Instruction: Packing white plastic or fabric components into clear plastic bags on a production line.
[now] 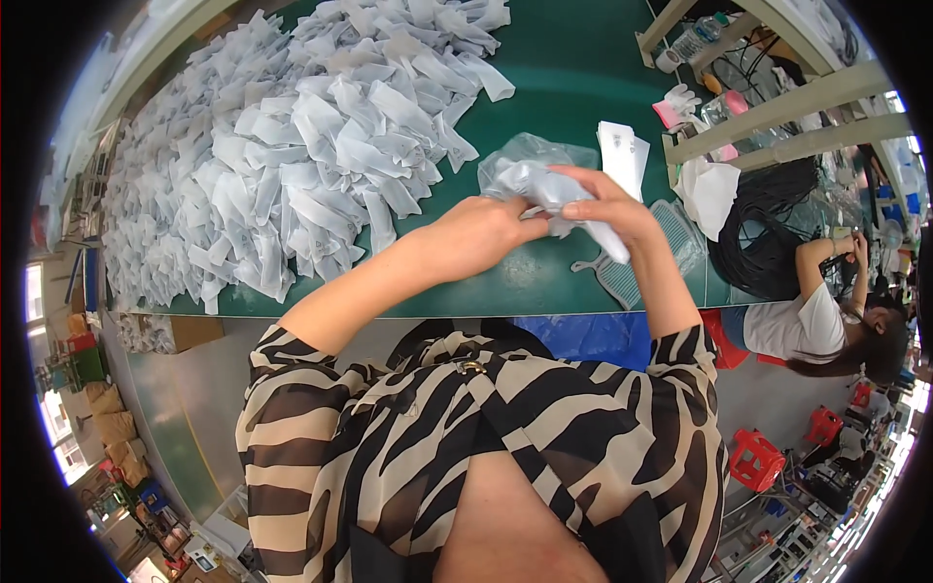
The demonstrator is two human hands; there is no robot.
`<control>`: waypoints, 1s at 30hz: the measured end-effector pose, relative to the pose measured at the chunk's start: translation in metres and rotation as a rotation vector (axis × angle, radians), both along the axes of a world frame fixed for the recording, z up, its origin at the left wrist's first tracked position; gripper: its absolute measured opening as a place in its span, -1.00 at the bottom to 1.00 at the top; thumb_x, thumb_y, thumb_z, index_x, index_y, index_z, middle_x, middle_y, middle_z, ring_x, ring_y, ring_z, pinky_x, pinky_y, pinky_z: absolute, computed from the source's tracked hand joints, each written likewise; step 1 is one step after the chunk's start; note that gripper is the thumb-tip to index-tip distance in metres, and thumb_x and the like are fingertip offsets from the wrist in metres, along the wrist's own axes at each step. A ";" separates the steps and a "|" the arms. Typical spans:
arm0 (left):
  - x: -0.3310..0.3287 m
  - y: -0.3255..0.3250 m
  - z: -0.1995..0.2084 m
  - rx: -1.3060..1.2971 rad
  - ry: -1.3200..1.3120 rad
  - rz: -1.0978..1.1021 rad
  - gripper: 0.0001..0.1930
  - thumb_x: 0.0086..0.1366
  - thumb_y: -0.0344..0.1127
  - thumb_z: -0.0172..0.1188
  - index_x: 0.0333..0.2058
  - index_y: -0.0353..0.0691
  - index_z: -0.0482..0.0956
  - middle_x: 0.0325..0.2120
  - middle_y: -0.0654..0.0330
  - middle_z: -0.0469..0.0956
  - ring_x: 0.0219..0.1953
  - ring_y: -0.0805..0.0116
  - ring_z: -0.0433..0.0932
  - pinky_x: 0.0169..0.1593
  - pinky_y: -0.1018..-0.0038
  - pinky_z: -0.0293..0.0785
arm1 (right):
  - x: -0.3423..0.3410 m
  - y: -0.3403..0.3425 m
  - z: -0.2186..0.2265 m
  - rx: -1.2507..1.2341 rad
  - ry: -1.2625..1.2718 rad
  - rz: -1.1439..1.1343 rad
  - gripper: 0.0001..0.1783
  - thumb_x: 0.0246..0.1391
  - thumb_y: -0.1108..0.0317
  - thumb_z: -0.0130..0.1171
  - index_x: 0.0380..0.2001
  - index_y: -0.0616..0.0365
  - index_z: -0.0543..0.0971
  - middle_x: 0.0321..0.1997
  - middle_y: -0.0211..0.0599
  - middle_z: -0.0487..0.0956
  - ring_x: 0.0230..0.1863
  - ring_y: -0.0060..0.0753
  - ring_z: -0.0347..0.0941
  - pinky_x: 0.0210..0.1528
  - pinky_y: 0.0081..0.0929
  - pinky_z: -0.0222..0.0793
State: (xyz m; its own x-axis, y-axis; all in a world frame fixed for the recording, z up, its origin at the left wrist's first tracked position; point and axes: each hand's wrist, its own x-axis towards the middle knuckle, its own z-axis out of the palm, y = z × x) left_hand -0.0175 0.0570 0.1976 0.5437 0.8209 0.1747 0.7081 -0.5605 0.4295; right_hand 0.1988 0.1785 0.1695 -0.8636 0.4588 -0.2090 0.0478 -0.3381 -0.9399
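Observation:
Over the green tabletop, both my hands are closed on one clear plastic bag (540, 153) with whitish, frosted packets bunched in it or against it. My left hand (478, 236) pinches its lower left side, fingertips partly hidden behind the plastic. My right hand (616, 206) grips it from the right, thumb and fingers around the bundle, and a white end (607, 241) sticks out below the palm. Whether that end lies inside the bag I cannot tell. To the left spreads a large heap of similar frosted packets (321, 136). A few flat white packets (622, 155) lie just beyond my right hand.
A grey plastic fly swatter-like grid (622, 282) lies under my right wrist. Coiled black cable (758, 233), a glove (677, 105) and a bottle (700, 37) crowd the right, around a metal frame (777, 117). Another person (802, 325) sits at the right.

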 end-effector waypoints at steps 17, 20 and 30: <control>0.054 0.024 -0.014 0.309 -0.402 0.088 -0.79 0.06 -0.52 0.17 -0.28 -0.28 0.42 -0.24 0.03 0.43 -0.15 0.05 0.52 -0.21 0.29 0.54 | -0.034 0.020 -0.051 0.596 -0.052 0.380 -0.35 -0.09 0.34 0.34 0.14 0.24 0.46 0.22 0.27 0.36 0.28 0.17 0.30 0.30 -0.15 0.25; 0.078 0.014 -0.027 0.171 -0.469 -0.002 -0.76 0.04 -0.53 0.19 -0.26 -0.28 0.44 -0.13 0.00 0.46 -0.04 0.01 0.51 -0.11 0.28 0.54 | -0.052 0.007 -0.078 1.010 -0.297 0.261 -0.27 -0.11 0.33 0.37 0.19 0.26 0.41 0.27 0.25 0.29 0.29 0.20 0.28 0.31 -0.13 0.24; 0.029 -0.049 -0.165 -0.493 -1.236 1.195 -0.69 0.32 -0.37 0.25 -0.03 -0.32 0.44 0.02 0.02 0.47 0.00 0.27 0.55 0.02 0.29 0.57 | -0.045 0.004 -0.103 1.067 -0.413 0.054 -0.13 -0.07 0.35 0.35 0.34 0.09 0.24 0.30 0.16 0.22 0.32 0.29 0.20 0.30 -0.08 0.27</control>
